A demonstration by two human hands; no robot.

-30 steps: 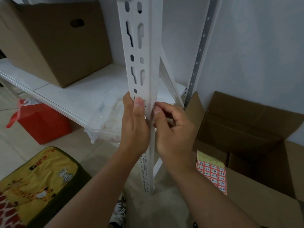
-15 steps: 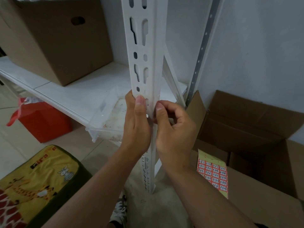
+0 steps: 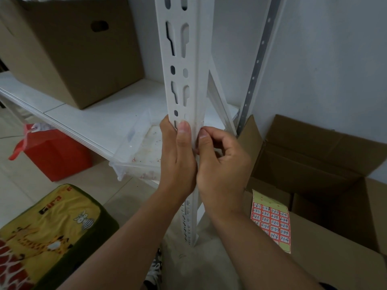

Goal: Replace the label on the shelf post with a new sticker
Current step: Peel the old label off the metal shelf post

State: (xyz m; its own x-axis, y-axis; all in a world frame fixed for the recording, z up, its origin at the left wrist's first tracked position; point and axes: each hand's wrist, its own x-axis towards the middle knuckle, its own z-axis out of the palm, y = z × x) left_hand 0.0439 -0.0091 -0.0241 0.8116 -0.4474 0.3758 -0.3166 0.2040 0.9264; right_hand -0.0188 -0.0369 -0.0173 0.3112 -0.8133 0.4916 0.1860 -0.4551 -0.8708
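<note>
Both hands at the white shelf post [image 3: 181,65], mid-height. Left hand [image 3: 178,158] wraps the post's front face, thumb flat on it. Right hand [image 3: 222,162] curled, fingertips pinching at the post's edge; the label itself is hidden there. Open cardboard box [image 3: 326,164] right, sticker sheet [image 3: 271,221] lying on its flap. Closed carton [image 3: 69,47] on the shelf [image 3: 100,120]; clear tray [image 3: 138,149] overhangs the shelf's edge behind the post.

Shelf post [image 3: 184,59] rises centre, slotted face bare above the hands. Left of it: clear tray [image 3: 136,151] juts over the shelf [image 3: 88,122] edge; cardboard box [image 3: 69,49] stands far left. Right: open carton [image 3: 314,160] with sticker sheet [image 3: 271,221] on its near flap. Open gap between post and carton. Near left, cushion [image 3: 48,231] on floor.
</note>
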